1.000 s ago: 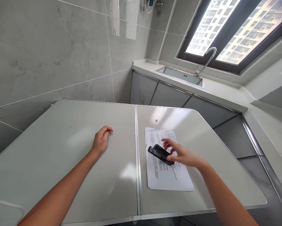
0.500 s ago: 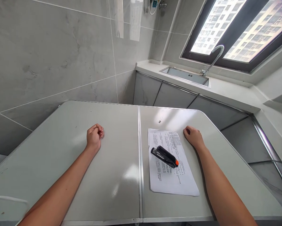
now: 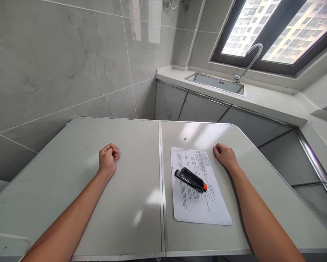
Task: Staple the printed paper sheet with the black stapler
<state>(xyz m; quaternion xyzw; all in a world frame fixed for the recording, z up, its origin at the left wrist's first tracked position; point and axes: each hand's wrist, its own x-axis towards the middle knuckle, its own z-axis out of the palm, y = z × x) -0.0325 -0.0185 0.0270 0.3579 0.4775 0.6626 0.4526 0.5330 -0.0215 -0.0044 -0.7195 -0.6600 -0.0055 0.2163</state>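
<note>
Resting fisted, empty: left hand [image 3: 108, 158], right hand [image 3: 224, 156] beside paper [image 3: 198, 189]; stapler [image 3: 191, 179] atop.

Daylight pours in from the window [image 3: 275, 32] at the upper right, where the buildings outside are nearly washed out. The scene is bright and evenly lit. The glossy table [image 3: 119, 203] throws back soft white glare patches near its centre seam and at its far right end. Shadows are faint, a thin one under the stapler [image 3: 190, 179]. Focus is sharp throughout, though the print on the paper [image 3: 198, 203] is too small to read. Wide-angle distortion bends the wall tiles and counter towards the edges.
</note>
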